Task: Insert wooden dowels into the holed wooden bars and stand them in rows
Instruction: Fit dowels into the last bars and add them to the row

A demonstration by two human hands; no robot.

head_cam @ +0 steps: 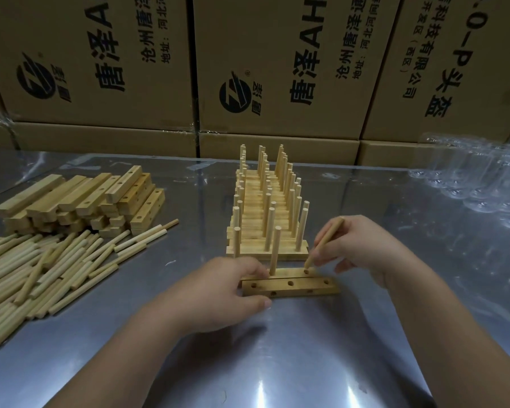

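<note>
cardboard boxes (115, 54) behind the steel table (277, 363) show a round logo, "唐泽", "沧州唐泽通" and "头盔". left hand (218, 293) grips the left end of two bars (289, 289) lying side by side mid-table. standing dowel (275, 250) sits in the rear bar (290, 272). right hand (357, 245) pinches a tilted dowel (326, 241), its tip at that bar's right hole. finished rows (265, 207) stand just behind. bare steel lies between bars and person.
</note>
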